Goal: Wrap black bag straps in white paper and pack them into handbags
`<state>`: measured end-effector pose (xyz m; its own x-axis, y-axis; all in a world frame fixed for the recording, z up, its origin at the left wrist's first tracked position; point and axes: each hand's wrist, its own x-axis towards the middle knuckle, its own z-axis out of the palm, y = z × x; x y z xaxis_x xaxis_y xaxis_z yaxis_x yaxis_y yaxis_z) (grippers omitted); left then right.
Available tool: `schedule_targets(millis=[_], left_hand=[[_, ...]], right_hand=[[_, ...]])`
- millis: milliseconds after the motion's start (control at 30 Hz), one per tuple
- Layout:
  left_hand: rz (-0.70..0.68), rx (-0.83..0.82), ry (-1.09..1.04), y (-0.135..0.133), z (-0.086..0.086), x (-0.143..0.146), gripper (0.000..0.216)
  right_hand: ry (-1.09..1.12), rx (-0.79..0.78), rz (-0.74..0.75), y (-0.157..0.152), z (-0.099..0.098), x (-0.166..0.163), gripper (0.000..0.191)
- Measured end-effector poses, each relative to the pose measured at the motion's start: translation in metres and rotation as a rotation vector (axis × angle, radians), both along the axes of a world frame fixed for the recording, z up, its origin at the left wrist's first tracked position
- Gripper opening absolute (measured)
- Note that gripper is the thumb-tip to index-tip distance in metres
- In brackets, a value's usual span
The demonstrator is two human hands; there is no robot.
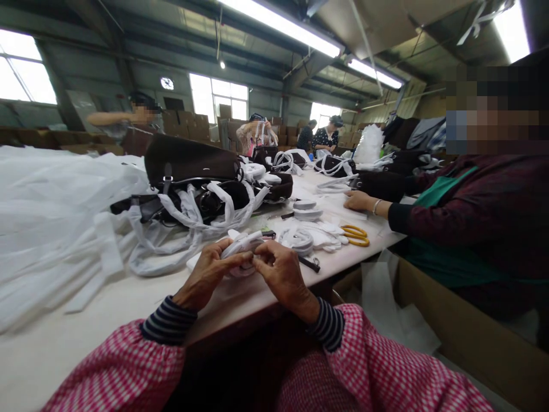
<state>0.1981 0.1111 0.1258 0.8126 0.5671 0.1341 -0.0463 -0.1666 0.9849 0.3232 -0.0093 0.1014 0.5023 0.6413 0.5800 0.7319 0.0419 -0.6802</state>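
A white roll (241, 246) is lying between the left hand (209, 273) and the right hand (281, 274), near the front edge of the desk (146, 300); whether it is touching the desk cannot be told. The left hand is gripping the white roll's left side, while the right hand is pinching at its right side, thumb meeting fingers. Just right of the white roll, a second roll (299, 245) is lying; farther right, scissors (355, 234) are resting. Beyond and left of it, a dark bag (189, 157) is lying above wrapped straps (182, 236).
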Motion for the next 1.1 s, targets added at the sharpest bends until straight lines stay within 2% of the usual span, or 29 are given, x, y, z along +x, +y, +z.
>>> schedule_targets(millis=[200,367,600,800,967,1100], left_hand=[[0.001,-0.068,-0.018,0.002,-0.002,0.002,0.03],[0.012,-0.067,-0.001,0.003,-0.001,0.002,0.029],[0.001,-0.087,-0.023,0.002,0.0,0.002,0.026],[-0.002,-0.13,0.001,0.001,-0.001,0.002,0.029],[-0.012,-0.116,0.001,0.002,-0.001,0.001,0.03],[0.017,-0.071,0.018,0.002,0.0,0.001,0.034]], right_hand=[[0.208,0.187,0.129,0.008,-0.009,-0.002,0.008],[0.245,0.166,0.165,0.01,-0.005,-0.001,0.008],[0.152,0.128,0.135,0.005,-0.001,-0.001,0.003],[0.101,0.127,0.159,-0.003,-0.005,0.002,0.008],[-0.044,0.114,0.212,-0.005,-0.008,0.006,0.013],[-0.186,0.057,0.221,-0.004,-0.002,0.01,0.014]])
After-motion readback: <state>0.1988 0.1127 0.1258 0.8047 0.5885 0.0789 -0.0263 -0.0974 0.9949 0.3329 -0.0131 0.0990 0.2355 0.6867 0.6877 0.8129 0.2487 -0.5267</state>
